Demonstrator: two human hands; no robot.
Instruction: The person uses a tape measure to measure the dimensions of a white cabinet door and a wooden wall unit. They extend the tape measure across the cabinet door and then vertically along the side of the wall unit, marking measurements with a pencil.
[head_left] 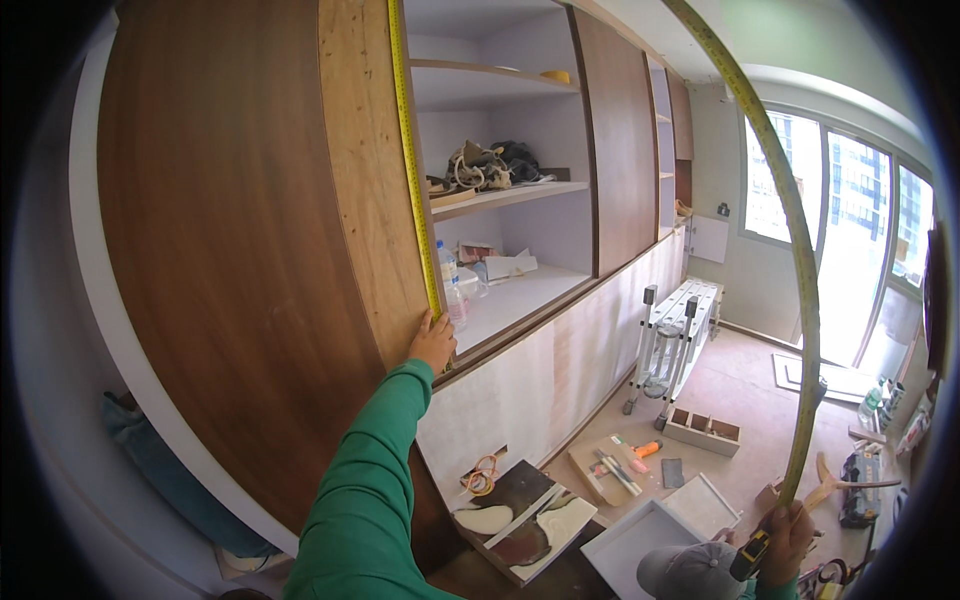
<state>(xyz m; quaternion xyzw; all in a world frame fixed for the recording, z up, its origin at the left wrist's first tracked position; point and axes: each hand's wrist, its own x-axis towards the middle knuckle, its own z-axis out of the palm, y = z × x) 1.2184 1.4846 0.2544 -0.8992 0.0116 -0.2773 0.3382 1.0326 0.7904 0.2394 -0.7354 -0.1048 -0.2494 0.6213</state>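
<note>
A yellow tape measure blade [408,130] runs down the front edge of a bare wood strip [368,160] beside the open cabinet shelves. My left hand [433,342], its arm stretched out in a green sleeve, has its fingers closed on the lower part of that blade, at the cabinet's edge. At the lower right, my right hand [788,540] grips the black and yellow tape measure case [752,553]. From the case the blade rises in a tall arc and leaves the picture at the top. Beside the right hand is a grey cap [690,572], seen from above.
Cabinet shelves [520,200] hold bottles, cords and a dark bundle. On the floor lie a folded white step platform [680,310], a divided wooden box [703,432], an orange-handled tool [648,450], a pale tray [640,545] and a toolbox [860,488]. A patterned board [525,520] lies below my left arm.
</note>
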